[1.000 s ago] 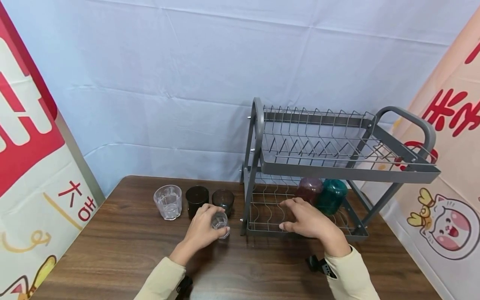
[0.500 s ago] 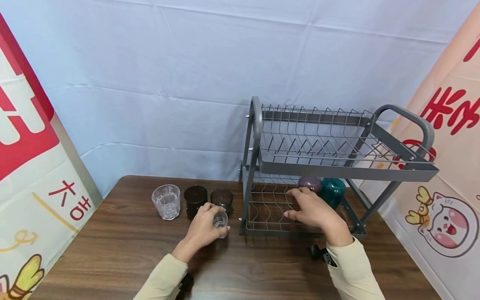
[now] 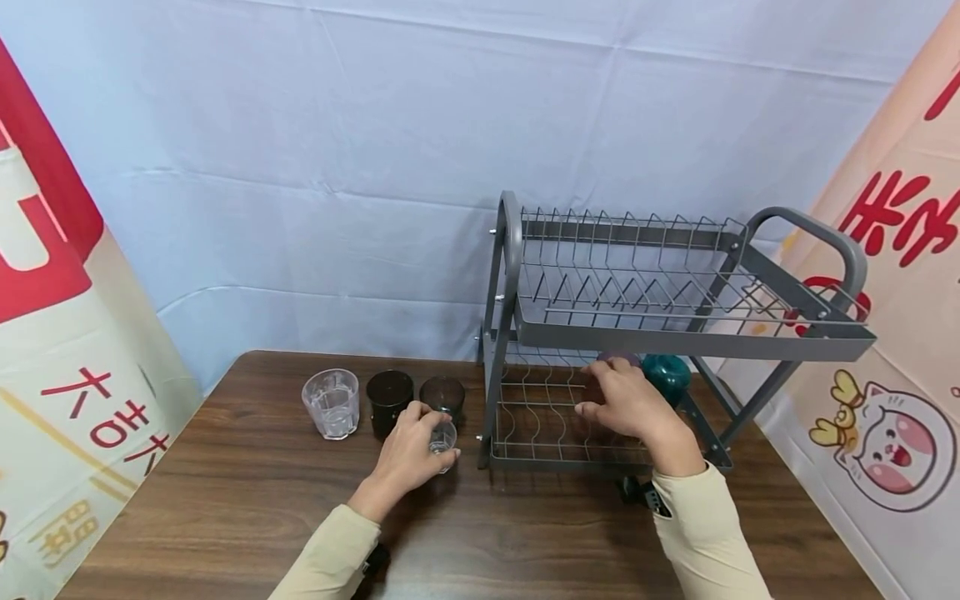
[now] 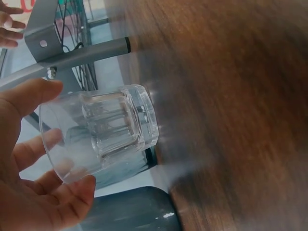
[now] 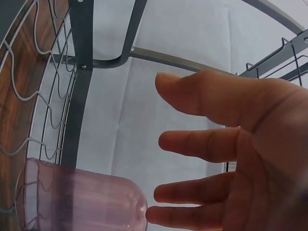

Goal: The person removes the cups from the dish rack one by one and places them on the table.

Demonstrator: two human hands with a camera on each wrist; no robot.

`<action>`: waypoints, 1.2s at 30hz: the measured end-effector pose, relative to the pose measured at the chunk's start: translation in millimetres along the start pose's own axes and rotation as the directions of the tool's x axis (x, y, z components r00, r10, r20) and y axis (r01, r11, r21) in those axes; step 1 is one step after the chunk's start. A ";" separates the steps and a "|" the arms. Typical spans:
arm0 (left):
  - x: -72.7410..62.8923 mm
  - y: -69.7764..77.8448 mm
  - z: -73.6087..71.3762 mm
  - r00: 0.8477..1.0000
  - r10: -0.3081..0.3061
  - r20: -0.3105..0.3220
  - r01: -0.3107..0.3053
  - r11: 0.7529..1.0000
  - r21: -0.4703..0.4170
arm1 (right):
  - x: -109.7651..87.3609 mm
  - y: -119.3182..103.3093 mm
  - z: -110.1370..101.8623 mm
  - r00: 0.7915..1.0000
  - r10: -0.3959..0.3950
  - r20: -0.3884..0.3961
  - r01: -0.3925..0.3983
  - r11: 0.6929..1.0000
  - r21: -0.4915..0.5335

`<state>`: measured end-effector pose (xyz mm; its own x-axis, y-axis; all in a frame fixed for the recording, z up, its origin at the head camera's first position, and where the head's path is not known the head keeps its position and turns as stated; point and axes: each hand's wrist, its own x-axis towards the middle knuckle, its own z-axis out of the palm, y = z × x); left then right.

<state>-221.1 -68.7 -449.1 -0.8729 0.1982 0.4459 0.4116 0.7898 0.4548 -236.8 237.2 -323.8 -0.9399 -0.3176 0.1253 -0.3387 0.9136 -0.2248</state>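
My left hand (image 3: 405, 457) holds a small clear glass (image 3: 444, 437) by its upper part, thumb on one side and fingers on the other. In the left wrist view the glass (image 4: 113, 125) stands upright, its thick base at the tabletop. Over the rack's lower tier, my right hand (image 3: 633, 402) has its fingers spread, with nothing in its grasp. Its fingertips lie close to an upturned purple glass (image 5: 86, 197); whether they touch I cannot tell. A teal glass (image 3: 666, 377) sits upside down beside the purple one. The right hand hides most of the purple glass in the head view.
A grey two-tier dish rack (image 3: 697, 343) stands on the right of the wooden table (image 3: 247, 500). Behind the left hand are a larger clear glass (image 3: 332, 407), a black cup (image 3: 390, 398) and a smoky dark glass (image 3: 444, 392). A pale cloth (image 3: 337, 167) hangs at the back.
My right hand has moved slightly farther back and right over the lower tier, now covering more of the purple glass. The left hand and its glass have hardly moved.
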 end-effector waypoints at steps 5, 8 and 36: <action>-0.7 0.0 1.1 1.000 0.009 0.001 -0.009 1.000 0.015 | 0.8 0.5 -2.0 1.000 0.018 -0.006 -0.018 1.000 0.007; -0.5 0.0 2.2 1.000 0.010 0.009 -0.010 1.000 0.024 | 1.4 1.4 -2.0 1.000 0.017 -0.009 -0.017 1.000 0.008; -0.8 6.6 -2.8 0.999 -0.008 0.047 0.000 0.985 0.170 | 23.2 19.4 2.6 0.999 0.022 -0.043 -0.025 0.996 -0.085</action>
<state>-216.9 -65.2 -444.4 -0.8875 0.2194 0.4053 0.3616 0.8768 0.3170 -265.3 247.0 -327.8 -0.9444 -0.2864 0.1615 -0.3098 0.9397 -0.1451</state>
